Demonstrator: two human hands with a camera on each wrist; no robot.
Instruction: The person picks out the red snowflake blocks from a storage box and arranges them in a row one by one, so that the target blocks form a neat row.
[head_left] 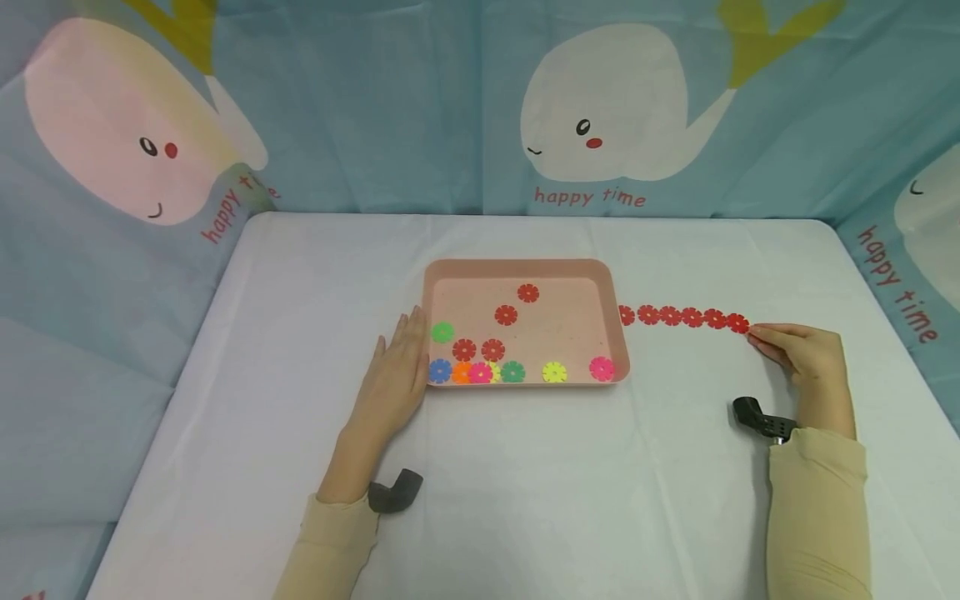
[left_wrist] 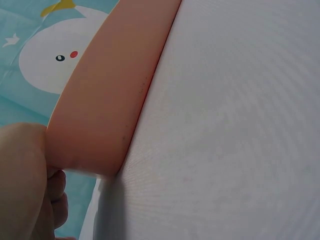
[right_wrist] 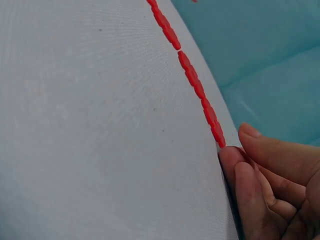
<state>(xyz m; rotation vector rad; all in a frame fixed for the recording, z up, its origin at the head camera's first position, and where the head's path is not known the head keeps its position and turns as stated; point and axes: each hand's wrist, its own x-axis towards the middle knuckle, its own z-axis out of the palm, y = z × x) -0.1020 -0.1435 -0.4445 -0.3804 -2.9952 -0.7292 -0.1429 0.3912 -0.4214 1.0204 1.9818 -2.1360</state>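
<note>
A row of several red notched discs (head_left: 692,317) runs rightward from the pink tray's right side. The right hand (head_left: 810,354) pinches the disc at its right end; in the right wrist view, the fingertips of that hand (right_wrist: 270,185) meet the near end of the red row (right_wrist: 192,75). Against the left wall of the tray (head_left: 517,268) lies the left hand (head_left: 390,379), its fingers straight and close together. The left wrist view shows part of this hand (left_wrist: 20,175) at the tray's outer wall (left_wrist: 100,100).
Inside the tray are loose red discs (head_left: 506,315) and a green one (head_left: 443,332), with blue, orange, pink and yellow discs along its near edge. A white cloth (head_left: 525,483) covers the table, and a blue whale-print curtain (head_left: 420,108) hangs behind it.
</note>
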